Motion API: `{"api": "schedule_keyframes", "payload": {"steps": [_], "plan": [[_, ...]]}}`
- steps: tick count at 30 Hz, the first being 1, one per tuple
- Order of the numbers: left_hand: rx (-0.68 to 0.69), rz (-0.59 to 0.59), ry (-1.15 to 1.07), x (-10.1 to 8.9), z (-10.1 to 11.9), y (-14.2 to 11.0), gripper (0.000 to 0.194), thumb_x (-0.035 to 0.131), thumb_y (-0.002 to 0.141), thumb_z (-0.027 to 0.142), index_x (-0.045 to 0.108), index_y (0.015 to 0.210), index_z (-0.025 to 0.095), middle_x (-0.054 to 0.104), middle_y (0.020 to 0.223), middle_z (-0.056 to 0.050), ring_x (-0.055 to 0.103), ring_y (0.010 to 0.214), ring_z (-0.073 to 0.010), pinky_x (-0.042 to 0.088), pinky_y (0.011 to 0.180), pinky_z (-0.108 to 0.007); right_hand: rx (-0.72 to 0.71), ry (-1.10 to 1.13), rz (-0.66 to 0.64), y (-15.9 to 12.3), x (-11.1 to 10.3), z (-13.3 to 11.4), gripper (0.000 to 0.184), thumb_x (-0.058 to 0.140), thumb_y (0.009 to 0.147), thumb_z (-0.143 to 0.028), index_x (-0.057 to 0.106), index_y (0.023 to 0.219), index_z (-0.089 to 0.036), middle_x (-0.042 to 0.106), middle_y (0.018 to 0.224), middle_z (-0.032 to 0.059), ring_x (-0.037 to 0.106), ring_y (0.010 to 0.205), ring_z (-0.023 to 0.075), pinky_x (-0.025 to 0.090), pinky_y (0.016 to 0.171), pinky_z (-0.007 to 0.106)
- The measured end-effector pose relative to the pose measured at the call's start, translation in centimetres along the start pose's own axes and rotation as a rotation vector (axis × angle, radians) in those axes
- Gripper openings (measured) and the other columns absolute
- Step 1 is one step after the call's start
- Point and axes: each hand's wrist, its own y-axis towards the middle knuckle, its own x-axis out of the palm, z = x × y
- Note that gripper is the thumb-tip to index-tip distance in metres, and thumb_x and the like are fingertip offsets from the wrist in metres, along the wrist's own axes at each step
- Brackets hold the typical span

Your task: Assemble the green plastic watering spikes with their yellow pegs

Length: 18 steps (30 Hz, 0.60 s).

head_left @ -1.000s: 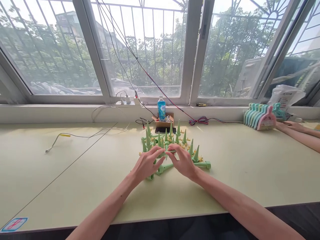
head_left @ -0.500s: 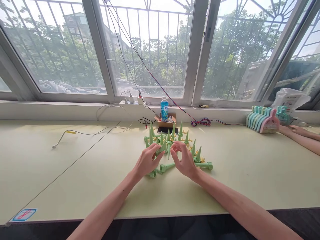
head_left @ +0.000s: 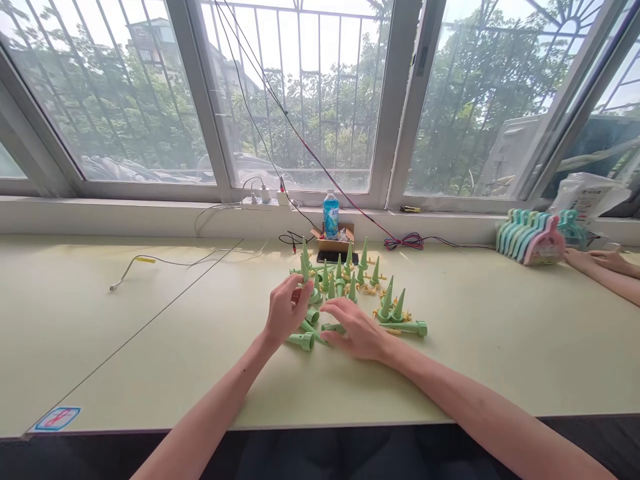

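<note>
My left hand is at the left side of a cluster of green plastic watering spikes, its thumb and fingers pinched on an upright green watering spike. Part of that spike is hidden by the fingers. My right hand hovers low with thumb and fingers apart, around the end of a lying green spike, with no grip visible. Between and below the hands lie more spikes, one with its round cap facing right. Several other spikes stand point up behind, among small yellow valve pieces.
A phone and a small cardboard box with a blue bottle stand behind the spikes. Coiled cable lies by the sill. Pastel dustpan-like pieces stand at right, near another person's hands.
My left hand has moved slightly left and down, and its tilted spike now stands upright. My right hand has come down and left from the middle spikes toward the lying one.
</note>
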Motion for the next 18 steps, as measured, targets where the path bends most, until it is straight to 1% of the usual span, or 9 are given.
{"api": "schedule_keyframes", "payload": {"steps": [2,4,7,10,13,15,18], "plan": [[-0.098,0.042,-0.044,-0.2,0.1,0.2,0.03,0.051,0.091,0.036,0.045,0.068,0.018,0.031,0.054,0.007,0.033,0.04,-0.0044,0.025,0.037,-0.017,-0.01,-0.019,-0.024,0.0,0.2,0.0,0.04,0.059,0.09,-0.036,0.049,0.124,-0.019,0.056,0.121,0.0141,0.052,0.113,0.0247,0.044,0.096,0.043],[-0.185,0.077,-0.102,-0.5,0.1,0.4,0.033,0.052,0.09,0.041,0.047,0.066,0.018,0.028,0.048,0.008,0.032,0.036,-0.005,0.025,0.035,-0.017,-0.008,-0.036,-0.035,-0.1,0.4,0.0,0.037,0.058,0.091,-0.033,0.049,0.124,-0.019,0.056,0.122,0.0141,0.052,0.114,0.0244,0.044,0.096,0.043],[-0.249,0.106,-0.171,-0.7,-0.1,0.6,0.035,0.053,0.088,0.043,0.048,0.064,0.019,0.029,0.044,0.008,0.033,0.033,-0.0055,0.025,0.033,-0.018,0.002,-0.055,-0.034,-0.2,0.6,0.1,0.033,0.056,0.091,-0.027,0.049,0.123,-0.019,0.057,0.12,0.0133,0.052,0.113,0.0231,0.044,0.097,0.042],[-0.259,0.115,-0.199,-0.8,-0.2,0.6,0.036,0.055,0.087,0.043,0.047,0.062,0.019,0.028,0.044,0.008,0.031,0.033,-0.0051,0.024,0.032,-0.018,-0.002,-0.073,-0.023,-0.2,0.4,0.0,0.032,0.056,0.092,-0.026,0.049,0.123,-0.019,0.057,0.119,0.0131,0.053,0.112,0.0229,0.044,0.095,0.042],[-0.248,0.115,-0.187,-0.6,-0.2,0.5,0.036,0.056,0.086,0.042,0.046,0.061,0.019,0.026,0.044,0.008,0.029,0.034,-0.0048,0.023,0.033,-0.018,-0.058,-0.103,-0.037,0.1,0.1,-0.5,0.026,0.051,0.094,-0.026,0.051,0.119,-0.019,0.058,0.118,0.0129,0.053,0.108,0.0226,0.044,0.093,0.042],[-0.237,0.113,-0.173,-0.6,-0.2,0.4,0.035,0.056,0.086,0.041,0.046,0.061,0.019,0.025,0.045,0.008,0.027,0.035,-0.0048,0.022,0.034,-0.018,-0.101,-0.125,-0.064,0.7,-0.3,-1.0,0.021,0.045,0.096,-0.021,0.054,0.116,-0.019,0.059,0.116,0.012,0.053,0.105,0.0215,0.043,0.091,0.04],[-0.226,0.119,-0.161,-0.5,-0.1,0.4,0.035,0.056,0.086,0.04,0.045,0.06,0.018,0.024,0.046,0.008,0.025,0.037,-0.0048,0.02,0.035,-0.018,-0.156,-0.148,-0.121,2.2,-0.9,-1.4,0.023,0.04,0.096,-0.013,0.058,0.111,-0.019,0.063,0.104,0.0096,0.053,0.096,0.0196,0.044,0.084,0.035]]}}
